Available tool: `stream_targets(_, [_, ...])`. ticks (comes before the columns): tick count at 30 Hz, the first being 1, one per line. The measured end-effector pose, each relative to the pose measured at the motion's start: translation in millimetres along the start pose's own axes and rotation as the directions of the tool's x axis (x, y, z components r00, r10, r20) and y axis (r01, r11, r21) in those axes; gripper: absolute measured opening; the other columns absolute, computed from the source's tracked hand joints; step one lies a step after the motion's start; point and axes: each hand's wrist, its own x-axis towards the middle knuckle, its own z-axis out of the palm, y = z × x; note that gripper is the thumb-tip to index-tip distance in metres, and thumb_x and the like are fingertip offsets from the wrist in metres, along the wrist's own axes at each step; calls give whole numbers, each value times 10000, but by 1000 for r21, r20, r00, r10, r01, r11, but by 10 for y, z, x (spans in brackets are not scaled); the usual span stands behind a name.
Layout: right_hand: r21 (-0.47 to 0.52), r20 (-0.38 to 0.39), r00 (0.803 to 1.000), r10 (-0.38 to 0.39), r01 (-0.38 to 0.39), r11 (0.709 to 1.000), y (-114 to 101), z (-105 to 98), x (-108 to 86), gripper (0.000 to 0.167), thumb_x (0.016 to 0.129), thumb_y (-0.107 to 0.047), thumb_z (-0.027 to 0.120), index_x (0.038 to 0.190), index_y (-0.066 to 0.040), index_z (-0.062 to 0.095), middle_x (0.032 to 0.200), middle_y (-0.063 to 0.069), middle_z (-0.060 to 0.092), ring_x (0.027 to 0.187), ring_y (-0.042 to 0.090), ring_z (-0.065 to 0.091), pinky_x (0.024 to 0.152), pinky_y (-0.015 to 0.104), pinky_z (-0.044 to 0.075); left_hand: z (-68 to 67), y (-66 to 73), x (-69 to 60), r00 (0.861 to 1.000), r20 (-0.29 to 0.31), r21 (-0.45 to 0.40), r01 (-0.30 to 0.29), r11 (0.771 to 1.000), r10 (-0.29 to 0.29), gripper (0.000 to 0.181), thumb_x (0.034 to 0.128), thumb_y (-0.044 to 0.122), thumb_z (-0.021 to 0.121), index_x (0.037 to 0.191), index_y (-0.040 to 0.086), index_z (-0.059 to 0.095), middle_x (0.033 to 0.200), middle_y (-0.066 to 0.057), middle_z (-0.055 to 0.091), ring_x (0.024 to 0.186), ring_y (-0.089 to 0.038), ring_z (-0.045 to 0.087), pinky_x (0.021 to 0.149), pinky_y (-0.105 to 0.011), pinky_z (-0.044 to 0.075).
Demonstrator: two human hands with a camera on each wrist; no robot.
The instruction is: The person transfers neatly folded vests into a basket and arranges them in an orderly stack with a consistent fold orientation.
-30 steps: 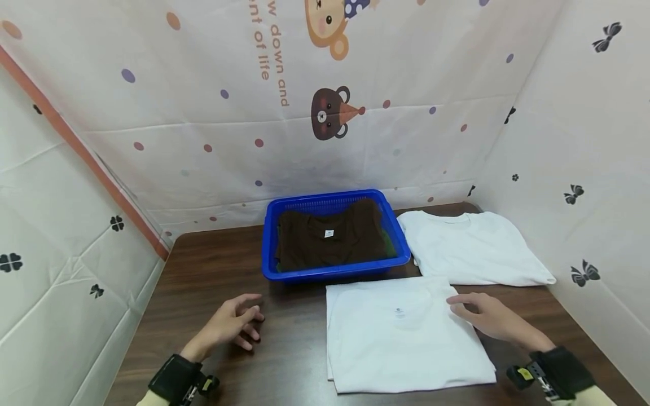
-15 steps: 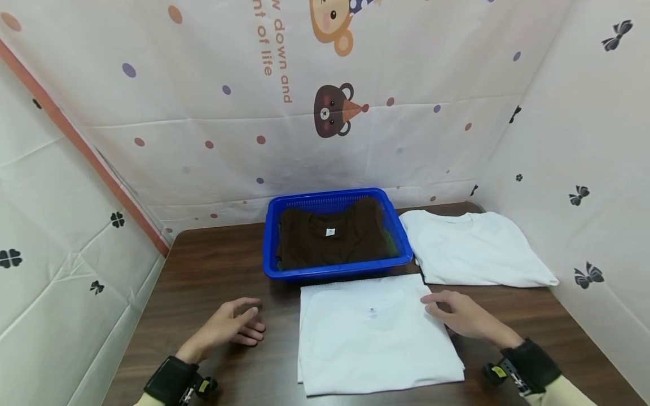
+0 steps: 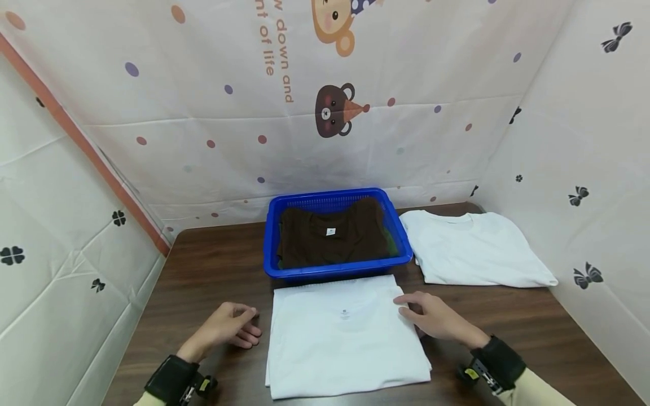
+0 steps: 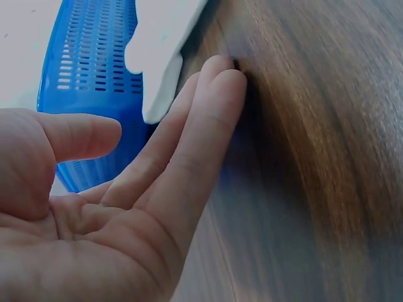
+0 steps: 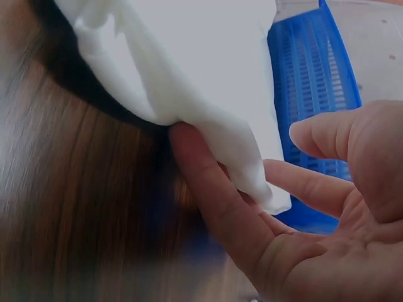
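A folded white shirt (image 3: 345, 344) lies flat on the table in front of the blue basket. My right hand (image 3: 437, 320) is at the shirt's right edge; in the right wrist view the fingers of that hand (image 5: 252, 220) touch the folded side of the white cloth (image 5: 176, 69), some reaching under it, with the thumb apart. My left hand (image 3: 225, 329) is beside the shirt's left edge, palm facing it, a small gap between. In the left wrist view my left hand (image 4: 145, 189) has extended fingers near the tabletop, holding nothing.
The blue basket (image 3: 337, 271), holding a folded brown shirt (image 3: 332, 239) with green cloth beneath, stands at the back of the wooden table (image 3: 213, 254). Another white shirt (image 3: 472, 248) lies at the back right. Printed cloth walls surround the table.
The front white shirt has slid left across the table with my right hand at its edge, and is now close to my left hand. The left hand has barely moved.
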Motion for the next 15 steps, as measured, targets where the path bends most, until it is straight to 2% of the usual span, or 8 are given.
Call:
stream_targets(10, [41,-3,1000,-16,16,999,-73,102,78,362,1036,-226,631,1358,-62,652,1360,255,556,610,227,632,548,337,569,129,35,37,999,-38,80,19,997,-16,492,1096,297,506,1226,-165,616,806,-148,722,669,-275,738,603,-388,619])
stream_targets(15, [44,-11,1000,-7,8,999,-68,117,82,347,1035,-218,633,1348,-72,659,1361,248,559,607,217,631,548,331,566,249,49,61,996,-84,141,21,990,-9,502,1077,386,534,1077,-80,719,768,-136,674,596,-226,699,553,-366,606])
